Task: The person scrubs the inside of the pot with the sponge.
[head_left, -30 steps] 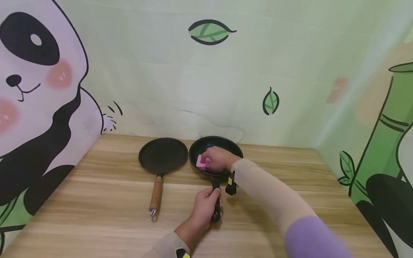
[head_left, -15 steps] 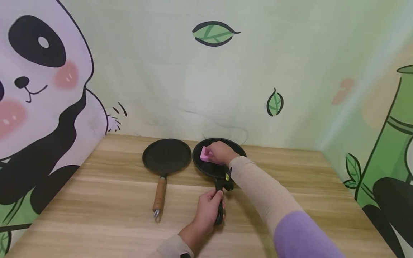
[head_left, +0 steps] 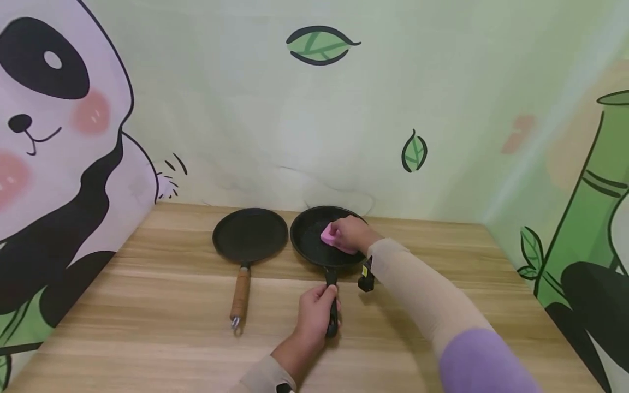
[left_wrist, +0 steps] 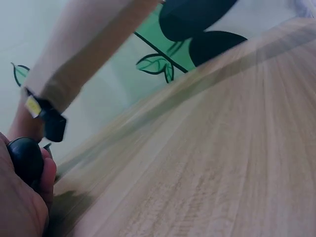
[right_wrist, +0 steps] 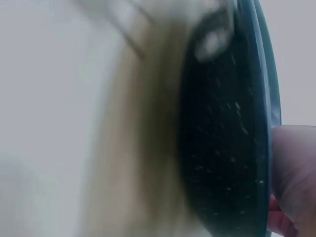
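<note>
A black frying pan (head_left: 307,243) sits near the back of the table. My left hand (head_left: 314,314) grips its black handle (head_left: 331,322); in the left wrist view the rounded handle end (left_wrist: 25,159) pokes out between thumb and fingers. Inside the pan, my right hand (head_left: 352,233) holds a pink sponge (head_left: 328,234) against the cooking surface. The hand covers much of the sponge. From the right wrist view the pan's outer side (right_wrist: 222,148) blocks most of that hand, leaving only part of it (right_wrist: 296,173) showing beyond the rim.
Left of the frying pan lies a flat black griddle pan (head_left: 250,236) with a brown wooden handle (head_left: 240,295), its rim close to the frying pan's. Behind the wood-grain table (head_left: 172,305) rises a pale green wall (head_left: 236,109) with panda and bamboo drawings.
My right hand has moved the sponge across the pan, from its left part toward the middle right. The left hand keeps its grip on the handle.
</note>
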A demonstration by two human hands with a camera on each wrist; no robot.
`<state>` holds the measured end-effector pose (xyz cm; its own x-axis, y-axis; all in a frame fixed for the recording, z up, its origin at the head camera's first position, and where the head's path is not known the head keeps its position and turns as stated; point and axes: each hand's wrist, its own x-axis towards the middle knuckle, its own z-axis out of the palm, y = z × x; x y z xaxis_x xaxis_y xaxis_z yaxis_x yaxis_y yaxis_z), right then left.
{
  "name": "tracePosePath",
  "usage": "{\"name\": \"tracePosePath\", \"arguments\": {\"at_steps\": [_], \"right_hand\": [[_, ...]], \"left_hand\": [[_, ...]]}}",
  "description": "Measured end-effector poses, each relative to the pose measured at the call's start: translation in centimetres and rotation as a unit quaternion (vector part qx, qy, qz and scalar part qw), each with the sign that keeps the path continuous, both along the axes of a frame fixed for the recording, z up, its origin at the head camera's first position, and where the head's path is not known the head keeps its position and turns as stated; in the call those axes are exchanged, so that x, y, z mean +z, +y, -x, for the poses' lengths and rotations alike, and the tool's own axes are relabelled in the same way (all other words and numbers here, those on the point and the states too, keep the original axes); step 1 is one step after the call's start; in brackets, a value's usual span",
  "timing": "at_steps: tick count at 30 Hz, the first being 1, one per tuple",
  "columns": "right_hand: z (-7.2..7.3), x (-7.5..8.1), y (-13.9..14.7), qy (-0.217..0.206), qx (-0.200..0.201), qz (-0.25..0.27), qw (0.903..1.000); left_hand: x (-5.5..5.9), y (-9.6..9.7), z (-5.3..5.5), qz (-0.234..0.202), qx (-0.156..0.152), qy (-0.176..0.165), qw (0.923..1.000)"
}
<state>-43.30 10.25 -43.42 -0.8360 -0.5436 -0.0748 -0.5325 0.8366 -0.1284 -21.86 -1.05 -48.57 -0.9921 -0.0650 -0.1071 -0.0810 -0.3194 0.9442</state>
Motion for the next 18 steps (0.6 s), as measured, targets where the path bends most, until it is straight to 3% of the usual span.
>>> {"name": "tracePosePath", "arguments": {"at_steps": [11,18], "right_hand": [[-4.9,0.1,0.0,0.002,0.006,0.038,0.9992],[-5.7,0.1,0.2,0.001,0.012,0.066,0.9978]], "left_hand": [[-0.1,-0.3,0.4,0.012,-0.026,-0.015,0.9995],[0.0,-0.3,0.5,0.003,-0.033,-0.023,0.9992]]}}
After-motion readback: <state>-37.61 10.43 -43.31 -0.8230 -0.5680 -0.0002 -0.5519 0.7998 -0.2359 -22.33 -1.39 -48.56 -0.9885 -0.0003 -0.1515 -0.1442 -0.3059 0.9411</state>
